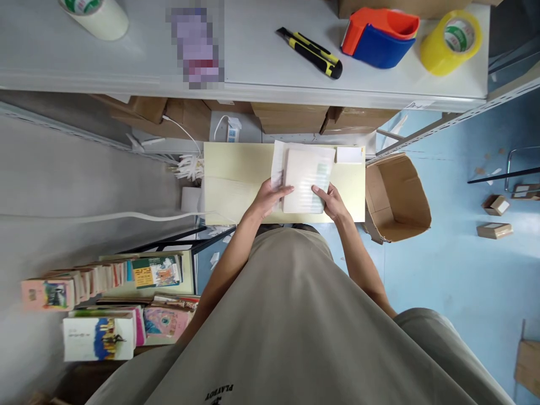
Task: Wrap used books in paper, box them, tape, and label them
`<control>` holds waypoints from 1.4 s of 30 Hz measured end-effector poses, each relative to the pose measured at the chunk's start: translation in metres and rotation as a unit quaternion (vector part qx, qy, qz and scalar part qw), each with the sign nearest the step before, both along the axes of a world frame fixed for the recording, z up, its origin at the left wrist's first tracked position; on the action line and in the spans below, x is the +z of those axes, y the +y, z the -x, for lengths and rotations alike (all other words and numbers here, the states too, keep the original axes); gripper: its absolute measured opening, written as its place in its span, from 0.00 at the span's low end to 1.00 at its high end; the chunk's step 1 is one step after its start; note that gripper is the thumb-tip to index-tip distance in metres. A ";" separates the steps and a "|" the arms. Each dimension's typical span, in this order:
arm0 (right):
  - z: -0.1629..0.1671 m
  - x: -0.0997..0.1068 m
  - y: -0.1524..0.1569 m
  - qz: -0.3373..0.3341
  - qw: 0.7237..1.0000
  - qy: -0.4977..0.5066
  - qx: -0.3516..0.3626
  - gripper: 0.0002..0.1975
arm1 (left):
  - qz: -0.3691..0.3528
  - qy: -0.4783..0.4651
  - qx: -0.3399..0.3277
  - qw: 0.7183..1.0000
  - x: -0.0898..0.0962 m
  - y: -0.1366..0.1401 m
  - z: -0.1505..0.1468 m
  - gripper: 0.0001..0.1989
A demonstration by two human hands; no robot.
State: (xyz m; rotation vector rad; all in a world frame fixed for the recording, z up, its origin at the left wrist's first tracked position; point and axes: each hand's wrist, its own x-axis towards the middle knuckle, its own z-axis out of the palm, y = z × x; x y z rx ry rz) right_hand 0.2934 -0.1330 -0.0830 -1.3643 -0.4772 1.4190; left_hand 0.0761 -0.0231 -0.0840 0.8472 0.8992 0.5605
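My left hand (269, 198) and my right hand (332, 201) hold a flat rectangular package (304, 180) between them, over the pale yellow table (236, 169). It looks like a book in a whitish, translucent wrapper; the wrapper's loose edge sticks out past its left and top sides. Each thumb lies on top near a lower side, while the other fingers are mostly hidden underneath. A faint greenish print shows through at the package's right. Just beyond its upper right corner, a small white stack of labels or paper (349, 154) rests on the table.
On the grey shelf (248, 62) above lie a utility knife (310, 52), an orange-and-blue tape dispenser (379, 39), yellow tape (451, 42) and a white roll (103, 19). Right of the table stands an open cardboard box (399, 197). Stacked books (99, 337) are at lower left.
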 end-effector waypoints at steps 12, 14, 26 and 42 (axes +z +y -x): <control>0.020 -0.019 0.019 -0.015 0.978 -0.207 -0.014 0.55 | -0.242 0.217 0.000 0.946 -0.013 -0.010 -0.016 0.26; 0.039 -0.016 0.023 -0.020 0.982 -0.186 0.019 0.53 | -0.278 0.290 -0.044 0.915 -0.008 -0.021 -0.027 0.27; 0.019 -0.017 0.014 0.025 0.998 -0.044 -0.025 0.38 | -0.111 0.120 0.019 0.986 0.004 -0.005 0.013 0.39; 0.008 0.022 0.016 0.007 0.997 0.047 0.062 0.45 | -0.011 0.029 0.019 0.999 0.042 0.007 0.055 0.33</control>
